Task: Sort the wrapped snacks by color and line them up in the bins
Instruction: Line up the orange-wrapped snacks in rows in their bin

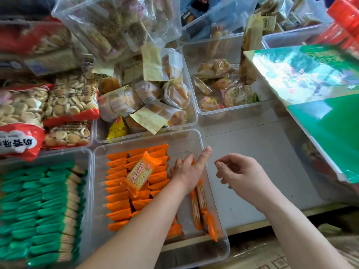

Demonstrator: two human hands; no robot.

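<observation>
Your left hand reached into the near clear bin, fingers down among the orange packets, thumb straight; whether it gripped one, I cannot tell. Your right hand hovered just right of it, loosely curled, holding nothing. Two columns of orange packets stood there, with one loose packet flat on top. Left, one bin held green packets; farther off, two bins held wrapped buns.

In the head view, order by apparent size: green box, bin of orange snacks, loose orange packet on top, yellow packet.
1-2. bin of orange snacks and green box: alike, box cropped.
3. loose orange packet
4. yellow packet, partly hidden
</observation>
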